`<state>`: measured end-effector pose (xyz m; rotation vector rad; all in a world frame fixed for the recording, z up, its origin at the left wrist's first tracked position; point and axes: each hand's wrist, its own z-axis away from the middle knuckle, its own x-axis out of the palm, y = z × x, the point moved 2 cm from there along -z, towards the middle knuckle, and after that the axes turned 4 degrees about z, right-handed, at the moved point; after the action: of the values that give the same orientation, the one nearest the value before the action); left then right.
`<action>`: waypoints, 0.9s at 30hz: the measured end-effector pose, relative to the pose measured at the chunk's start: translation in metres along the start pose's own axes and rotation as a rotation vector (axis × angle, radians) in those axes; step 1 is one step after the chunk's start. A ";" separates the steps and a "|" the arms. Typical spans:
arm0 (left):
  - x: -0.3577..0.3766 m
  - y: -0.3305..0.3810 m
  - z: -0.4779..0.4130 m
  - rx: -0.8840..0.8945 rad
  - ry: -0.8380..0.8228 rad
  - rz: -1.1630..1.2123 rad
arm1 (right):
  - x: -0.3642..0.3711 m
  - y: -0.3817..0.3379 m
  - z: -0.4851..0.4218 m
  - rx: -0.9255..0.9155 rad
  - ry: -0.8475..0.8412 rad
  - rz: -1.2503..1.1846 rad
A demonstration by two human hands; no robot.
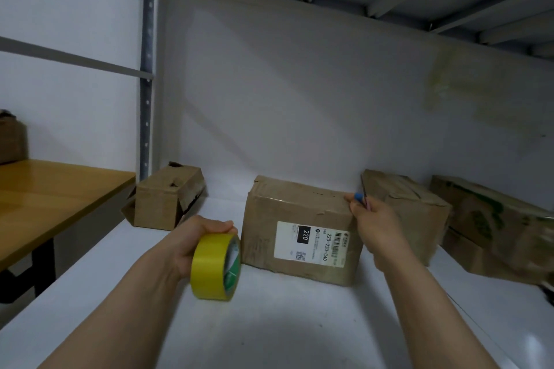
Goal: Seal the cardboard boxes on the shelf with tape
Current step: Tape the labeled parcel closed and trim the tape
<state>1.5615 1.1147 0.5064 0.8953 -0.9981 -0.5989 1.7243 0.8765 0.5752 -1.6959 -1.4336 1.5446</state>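
Observation:
On the white shelf (269, 323) stand several cardboard boxes. In the middle is a brown box (287, 207) with a white shipping label (311, 243) on its front. My left hand (195, 237) grips a roll of yellow tape (214, 266), held just left of that box and above the shelf. My right hand (370, 226) is at the box's upper right corner and holds a thin dark tool with a blue end (359, 198), probably scissors. A smaller box (163, 201) with a torn side sits at the back left.
Two more boxes stand to the right, a plain brown one (410, 210) and one with green print (491, 228). A wooden table (51, 198) lies left of the shelf post (147, 69). Another shelf deck hangs overhead.

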 end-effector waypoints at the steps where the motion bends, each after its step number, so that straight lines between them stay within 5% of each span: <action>1: -0.003 0.002 0.000 0.006 -0.013 -0.011 | -0.006 -0.001 0.002 0.013 0.001 0.012; 8: 0.001 0.002 0.007 -0.077 0.016 -0.088 | -0.032 -0.013 0.019 -0.102 -0.125 0.425; 14: -0.002 0.018 0.023 0.077 -0.055 0.279 | -0.028 -0.024 0.011 -0.155 -0.133 0.733; 17: 0.002 0.026 0.040 0.179 -0.171 0.343 | -0.024 -0.028 0.016 -0.279 0.044 0.738; 20: 0.002 0.031 0.048 0.198 -0.218 0.329 | -0.017 -0.052 0.050 -0.625 0.238 0.659; 22: 0.003 0.037 0.051 0.206 -0.231 0.311 | -0.001 -0.064 0.074 -0.677 0.011 0.632; 25: -0.001 0.053 0.052 0.270 -0.196 0.298 | 0.036 -0.055 0.089 -0.339 -0.539 0.595; 27: -0.003 0.065 0.056 0.307 -0.181 0.282 | 0.061 -0.046 0.093 -0.300 -0.652 0.672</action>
<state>1.5117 1.1303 0.5752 0.9578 -1.3785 -0.2940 1.6124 0.9180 0.5595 -2.1018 -1.5182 2.5323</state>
